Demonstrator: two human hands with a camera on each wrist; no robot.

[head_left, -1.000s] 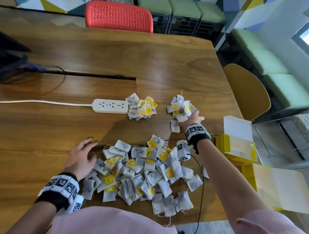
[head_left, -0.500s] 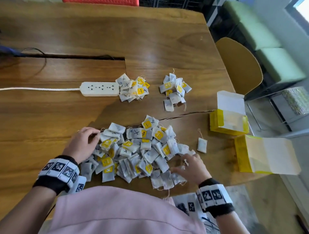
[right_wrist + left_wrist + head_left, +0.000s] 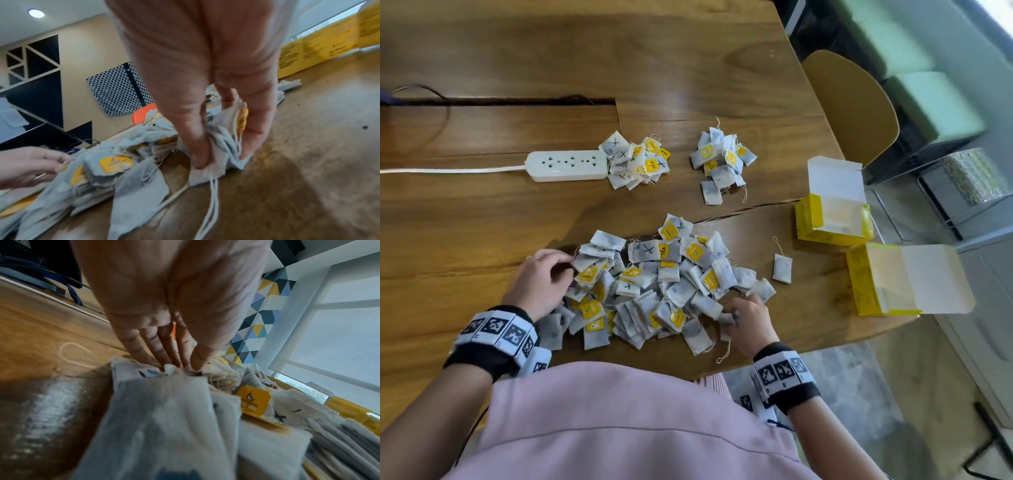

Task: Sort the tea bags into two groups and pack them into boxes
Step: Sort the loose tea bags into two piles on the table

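The right hand (image 3: 748, 323) has come back from the far group to the big pile (image 3: 654, 291), pinching tea bags (image 3: 218, 146) at its table-edge side. The left hand (image 3: 541, 281) pinches a bag at the pile's opposite edge; bare table (image 3: 465, 222) lies beyond.

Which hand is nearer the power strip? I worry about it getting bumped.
Left. The left hand works the big pile's left edge, below the power strip. The right hand is at the pile's lower right, farther away.

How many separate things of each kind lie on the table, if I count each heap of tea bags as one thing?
Heaps of tea bags: 3, the big heap, the heap by the power strip, the far right heap
Single tea bag lying apart: 1
Open yellow boxes: 2
Power strip: 1
Total: 7
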